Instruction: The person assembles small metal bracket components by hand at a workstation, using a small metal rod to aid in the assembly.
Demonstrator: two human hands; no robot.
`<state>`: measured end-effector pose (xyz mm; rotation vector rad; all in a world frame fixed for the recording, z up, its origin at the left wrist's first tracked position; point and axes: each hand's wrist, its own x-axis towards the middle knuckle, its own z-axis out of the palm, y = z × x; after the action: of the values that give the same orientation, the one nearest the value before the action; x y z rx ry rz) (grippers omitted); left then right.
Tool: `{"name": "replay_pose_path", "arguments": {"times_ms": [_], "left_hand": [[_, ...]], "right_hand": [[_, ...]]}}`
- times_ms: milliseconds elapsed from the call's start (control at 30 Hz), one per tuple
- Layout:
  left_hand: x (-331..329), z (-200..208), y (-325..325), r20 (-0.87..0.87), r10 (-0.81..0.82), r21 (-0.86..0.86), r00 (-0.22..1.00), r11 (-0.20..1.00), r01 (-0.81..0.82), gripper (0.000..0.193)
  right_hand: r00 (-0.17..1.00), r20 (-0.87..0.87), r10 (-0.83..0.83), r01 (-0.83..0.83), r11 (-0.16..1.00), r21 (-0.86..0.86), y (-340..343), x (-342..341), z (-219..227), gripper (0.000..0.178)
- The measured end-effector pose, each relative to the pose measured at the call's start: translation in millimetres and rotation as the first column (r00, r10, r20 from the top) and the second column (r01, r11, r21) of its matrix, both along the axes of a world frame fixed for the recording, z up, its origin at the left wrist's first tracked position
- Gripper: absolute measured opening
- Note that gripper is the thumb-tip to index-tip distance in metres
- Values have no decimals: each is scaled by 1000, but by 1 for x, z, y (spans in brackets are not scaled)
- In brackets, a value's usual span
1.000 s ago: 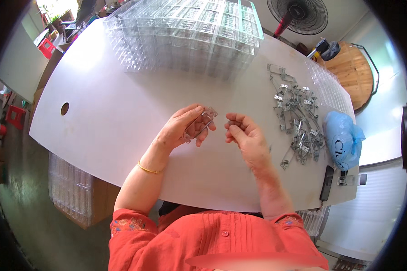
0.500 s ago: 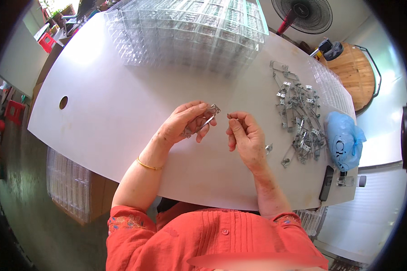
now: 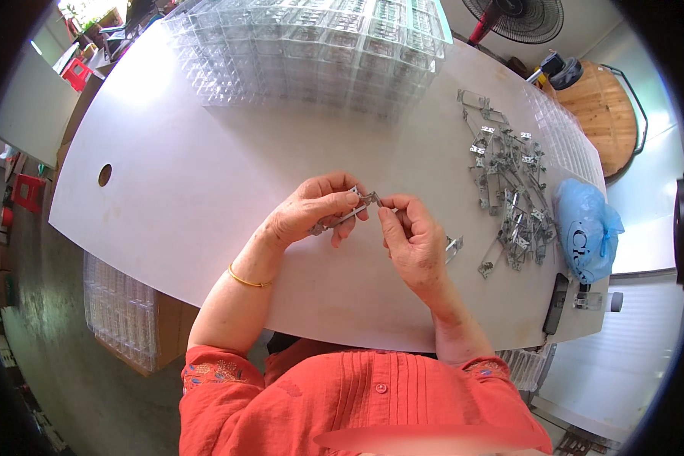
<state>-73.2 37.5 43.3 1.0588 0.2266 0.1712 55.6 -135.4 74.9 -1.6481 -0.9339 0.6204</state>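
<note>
Above the middle of the white table (image 3: 228, 175), my left hand (image 3: 314, 205) is closed around a small metal bracket (image 3: 353, 213) with a slim bar. My right hand (image 3: 412, 235) pinches at the bracket's far right end, thumb against forefinger; a small piece seems to be between them, too small to name. Both hands meet at that end of the bracket. Just right of my right hand lies another metal bracket (image 3: 454, 248), partly hidden by it. A loose pile of similar metal brackets (image 3: 513, 186) spreads over the table's right side.
Tall stacks of clear plastic trays (image 3: 304, 61) stand at the back. On the right are a blue plastic bag (image 3: 585, 232), a black oblong object (image 3: 555, 304) and more clear trays (image 3: 562, 140). A fan (image 3: 515, 15) stands beyond. The table has a round hole (image 3: 105, 175).
My right hand has moved left and closed the gap, so its fingertips now touch the end of the bracket in my left hand. The view has shifted slightly.
</note>
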Motion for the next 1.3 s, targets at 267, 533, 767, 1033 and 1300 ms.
{"name": "replay_pose_path", "arguments": {"times_ms": [267,533,767,1033,1300], "left_hand": [[-1,4,-1,-31,6,35,1000,999,-5,31],[0,0,-1,-41,8,40,999,999,-6,29],[-1,-1,1,-15,-10,49,1000,999,11,29],[-1,-1,1,-14,-19,99,1000,995,20,27],[-1,0,0,-142,-104,187,984,974,130,34]], "right_hand": [[997,81,7,-7,1000,5,-3,1,-4,8],[998,64,21,-22,1000,4,-5,2,-3,15],[981,-172,88,-96,995,-39,-5,2,4,31],[955,-271,120,-146,986,-79,-6,4,10,34],[915,-383,127,-184,976,-116,-6,8,7,29]]}}
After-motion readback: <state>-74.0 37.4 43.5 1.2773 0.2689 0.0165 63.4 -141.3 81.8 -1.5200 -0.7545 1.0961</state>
